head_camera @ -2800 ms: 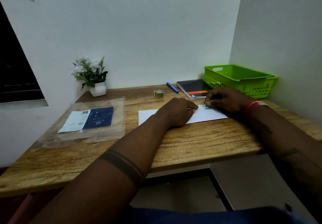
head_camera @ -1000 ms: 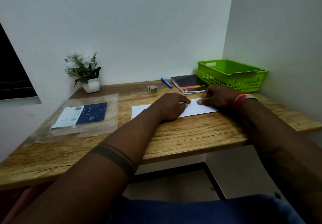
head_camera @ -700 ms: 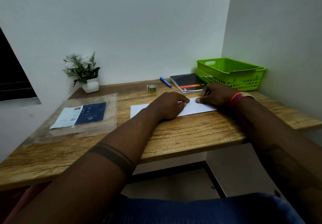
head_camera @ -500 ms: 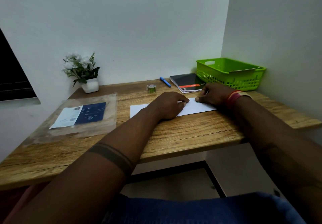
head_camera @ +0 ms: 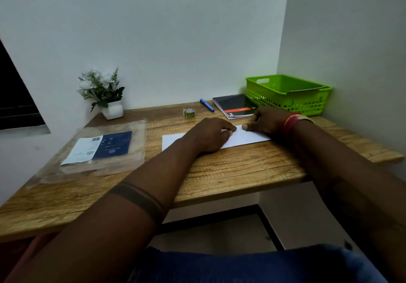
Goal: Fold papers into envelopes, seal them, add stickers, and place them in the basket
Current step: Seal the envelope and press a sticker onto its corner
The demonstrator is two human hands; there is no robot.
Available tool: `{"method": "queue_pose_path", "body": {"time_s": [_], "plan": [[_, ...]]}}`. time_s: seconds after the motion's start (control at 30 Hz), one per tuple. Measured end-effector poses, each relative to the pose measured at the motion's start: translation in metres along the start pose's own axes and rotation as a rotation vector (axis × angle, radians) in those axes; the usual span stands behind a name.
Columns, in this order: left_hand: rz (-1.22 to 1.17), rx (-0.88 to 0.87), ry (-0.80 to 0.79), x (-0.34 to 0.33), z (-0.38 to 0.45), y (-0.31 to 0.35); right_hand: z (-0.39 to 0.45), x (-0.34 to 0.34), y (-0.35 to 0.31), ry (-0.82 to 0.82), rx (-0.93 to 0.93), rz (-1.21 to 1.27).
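One folded white envelope (head_camera: 243, 138) is held flat on the wooden desk (head_camera: 230, 172) by the left hand (head_camera: 208, 134), whose curled fingers press down on it, while the thumb of the right hand (head_camera: 267, 122) is pressed on a small bluish sticker (head_camera: 247, 130) near the envelope's upper edge; so the sticker step is judged to be in hand, with placing in the basket not yet done. One green basket (head_camera: 287, 94) is counted at the back right, with a pale edge at its rim that cannot be identified. One roll (head_camera: 189, 113), one blue pen (head_camera: 207, 105), one notebook (head_camera: 235, 105), one plastic packet (head_camera: 96, 148) and one potted plant (head_camera: 103, 91) are also counted.
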State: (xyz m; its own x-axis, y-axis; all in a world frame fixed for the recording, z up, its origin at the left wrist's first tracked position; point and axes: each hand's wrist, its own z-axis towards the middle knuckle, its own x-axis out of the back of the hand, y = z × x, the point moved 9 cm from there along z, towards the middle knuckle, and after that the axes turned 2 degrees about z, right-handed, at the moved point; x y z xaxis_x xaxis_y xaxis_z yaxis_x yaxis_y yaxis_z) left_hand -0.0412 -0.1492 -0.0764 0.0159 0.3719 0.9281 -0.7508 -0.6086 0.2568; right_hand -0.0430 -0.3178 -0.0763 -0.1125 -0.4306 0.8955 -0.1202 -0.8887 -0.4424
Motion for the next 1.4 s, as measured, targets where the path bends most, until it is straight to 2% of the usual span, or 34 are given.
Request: {"method": "queue_pose_path", "body": {"time_s": [0.67, 0.8, 1.03, 1.2, 1.4], "plan": [[0.009, 0.002, -0.002, -0.001, 0.002, -0.002, 0.029, -0.005, 0.006, -0.018, -0.118, -0.247], [-0.006, 0.003, 0.010, -0.001, 0.001, -0.002, 0.026, -0.003, 0.005, -0.012, -0.100, -0.212], [0.006, 0.005, 0.017, 0.000, 0.002, -0.003, 0.020, -0.006, -0.001, 0.101, -0.042, -0.123], [0.023, 0.007, 0.015, -0.001, 0.003, -0.003, 0.008, -0.002, 0.005, 0.180, -0.077, -0.097], [0.023, 0.009, 0.016, -0.001, 0.001, -0.001, 0.003, -0.004, 0.004, 0.198, -0.063, -0.071]]}}
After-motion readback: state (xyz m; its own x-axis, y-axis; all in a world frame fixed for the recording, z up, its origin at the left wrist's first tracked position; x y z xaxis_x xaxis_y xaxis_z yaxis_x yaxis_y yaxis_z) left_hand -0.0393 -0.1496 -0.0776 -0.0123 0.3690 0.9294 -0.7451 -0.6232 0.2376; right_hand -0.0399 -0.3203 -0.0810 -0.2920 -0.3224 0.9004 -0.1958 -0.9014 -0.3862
